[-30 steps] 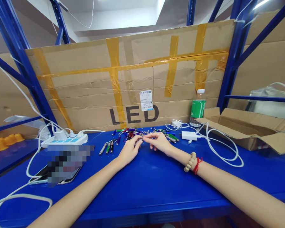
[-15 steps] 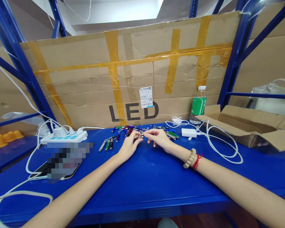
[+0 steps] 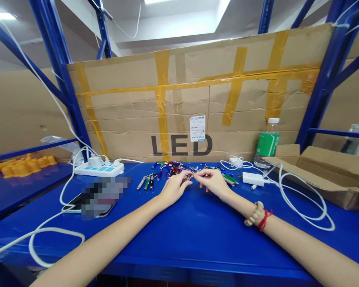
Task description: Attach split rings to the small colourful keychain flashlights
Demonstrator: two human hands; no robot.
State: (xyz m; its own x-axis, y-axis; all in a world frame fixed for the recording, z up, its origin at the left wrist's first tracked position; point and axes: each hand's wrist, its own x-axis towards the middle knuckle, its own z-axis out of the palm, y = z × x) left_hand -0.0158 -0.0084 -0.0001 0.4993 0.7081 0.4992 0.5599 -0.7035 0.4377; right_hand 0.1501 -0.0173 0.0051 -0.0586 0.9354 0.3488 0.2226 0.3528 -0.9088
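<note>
My left hand (image 3: 175, 187) and my right hand (image 3: 213, 182) meet fingertip to fingertip over the blue tabletop (image 3: 191, 235), both pinched on one small silvery keychain light (image 3: 189, 177) held between them. Just behind the fingers lies a scattered heap of small coloured keychain lights (image 3: 179, 167). Three more lights (image 3: 147, 182) lie in a row to the left of my left hand. A bead bracelet and a red cord (image 3: 259, 214) circle my right wrist.
A taped cardboard sheet marked LED (image 3: 197, 111) stands along the back. A white power strip (image 3: 99, 169) and a phone (image 3: 89, 203) lie at the left, with white cables. A green-labelled bottle (image 3: 266, 144), a white charger (image 3: 253, 178) and an open carton (image 3: 326, 171) are at the right.
The head camera has swung left, so everything sits further right in view. Both hands have stayed together on the small light, with the fingers shifting slightly around it.
</note>
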